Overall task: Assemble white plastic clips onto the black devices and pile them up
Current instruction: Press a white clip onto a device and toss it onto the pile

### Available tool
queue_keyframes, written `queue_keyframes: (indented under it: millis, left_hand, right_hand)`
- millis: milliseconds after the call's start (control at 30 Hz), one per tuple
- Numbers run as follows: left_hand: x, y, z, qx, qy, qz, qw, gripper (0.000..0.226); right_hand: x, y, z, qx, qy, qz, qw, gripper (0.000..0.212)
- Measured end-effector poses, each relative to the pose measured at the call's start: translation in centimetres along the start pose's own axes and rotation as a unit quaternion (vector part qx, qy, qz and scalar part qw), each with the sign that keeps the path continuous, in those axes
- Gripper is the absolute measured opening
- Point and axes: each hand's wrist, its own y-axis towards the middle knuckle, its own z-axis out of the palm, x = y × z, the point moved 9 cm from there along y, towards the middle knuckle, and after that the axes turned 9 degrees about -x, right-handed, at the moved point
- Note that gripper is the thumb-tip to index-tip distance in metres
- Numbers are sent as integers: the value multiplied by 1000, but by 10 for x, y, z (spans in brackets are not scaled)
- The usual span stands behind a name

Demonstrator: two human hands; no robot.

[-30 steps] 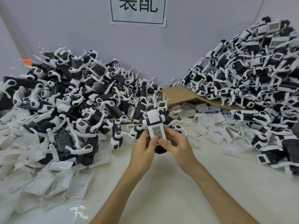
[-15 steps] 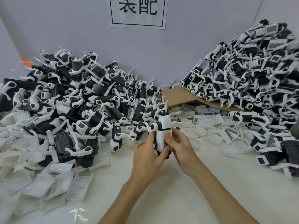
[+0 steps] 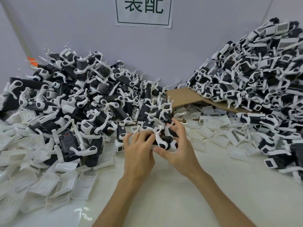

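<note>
A black device with white clip legs (image 3: 165, 141) lies sideways between my hands, just above the white table (image 3: 172, 194). My left hand (image 3: 139, 153) covers its left end with fingers curled over the body. My right hand (image 3: 178, 148) holds its right end, thumb below and fingers spread over the top. Much of the device is hidden by my fingers. A big heap of black devices with white legs (image 3: 78, 102) fills the left. A taller pile of the same devices (image 3: 255, 82) rises on the right.
Loose white plastic clips (image 3: 49, 182) lie scattered at the front left, and more of these clips (image 3: 218, 126) lie right of my hands. A brown cardboard flap (image 3: 183, 95) sits at the back centre. A printed sign (image 3: 144, 11) hangs on the wall.
The device was upright in my fingertips with its white grille facing me. It has turned onto its side and moved lower. My left hand now lies over its top.
</note>
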Motion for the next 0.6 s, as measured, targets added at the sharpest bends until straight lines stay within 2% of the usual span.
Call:
queue_keyframes:
  millis: [167, 367, 600]
  left_hand:
    - [-2, -1, 2, -23, 0, 17, 1000, 49]
    - [-5, -1, -1, -52, -12, 19, 998, 48]
    - [-9, -2, 0, -43, -23, 25, 998, 53]
  right_hand:
    - [-4, -2, 1, -37, -1, 26, 999, 90]
    - [8, -4, -2, -67, 23, -24, 997, 76]
    - [11, -6, -3, -79, 35, -40, 995, 73]
